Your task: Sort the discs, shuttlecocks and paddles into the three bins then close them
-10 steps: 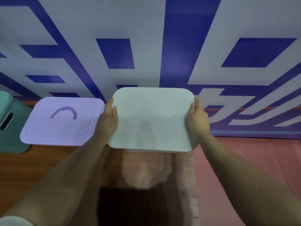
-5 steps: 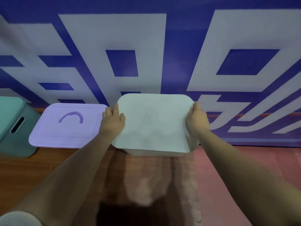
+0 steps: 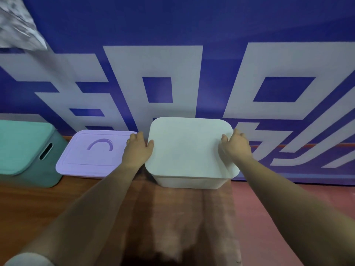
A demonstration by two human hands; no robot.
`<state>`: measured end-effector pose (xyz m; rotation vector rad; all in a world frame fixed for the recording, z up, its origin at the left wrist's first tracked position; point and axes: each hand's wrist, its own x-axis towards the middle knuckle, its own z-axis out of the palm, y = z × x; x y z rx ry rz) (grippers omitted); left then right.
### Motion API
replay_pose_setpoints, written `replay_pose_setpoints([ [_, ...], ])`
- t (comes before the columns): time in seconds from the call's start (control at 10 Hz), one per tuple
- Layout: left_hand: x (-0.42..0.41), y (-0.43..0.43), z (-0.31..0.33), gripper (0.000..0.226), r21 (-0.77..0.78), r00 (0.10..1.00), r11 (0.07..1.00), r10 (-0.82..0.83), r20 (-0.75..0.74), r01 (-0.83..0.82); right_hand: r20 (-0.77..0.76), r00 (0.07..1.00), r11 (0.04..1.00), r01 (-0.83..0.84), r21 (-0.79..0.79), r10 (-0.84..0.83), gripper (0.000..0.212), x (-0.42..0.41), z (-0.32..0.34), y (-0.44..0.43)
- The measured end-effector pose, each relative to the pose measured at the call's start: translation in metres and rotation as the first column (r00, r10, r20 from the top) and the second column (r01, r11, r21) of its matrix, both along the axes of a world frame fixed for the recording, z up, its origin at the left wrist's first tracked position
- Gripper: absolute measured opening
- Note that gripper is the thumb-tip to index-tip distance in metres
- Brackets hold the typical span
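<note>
The only writing I can see is on the blue banner (image 3: 192,25) across the wall in front of me. It carries huge white block strokes (image 3: 153,60), parts of very large characters. The edges of my view crop them and the bins cover their lower ends, so I cannot read any of them as a whole character or word. I make out no print on the white lid (image 3: 188,148). The purple lid (image 3: 80,156) bears only a raised arc (image 3: 99,144), which I take for moulding rather than a letter.
</note>
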<state>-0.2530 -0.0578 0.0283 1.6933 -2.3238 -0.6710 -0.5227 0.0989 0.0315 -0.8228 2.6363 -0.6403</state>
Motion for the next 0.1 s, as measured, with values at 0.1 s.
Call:
replay_pose_setpoints([
  [0.1, 0.0110, 0.0033, 0.0105, 0.045, -0.042, 0.999, 0.999, 0.022, -0.045, -0.024, -0.026, 0.999, 0.999, -0.047, -0.017, 0.046, 0.055, 0.0095, 0.0082, 0.0036],
])
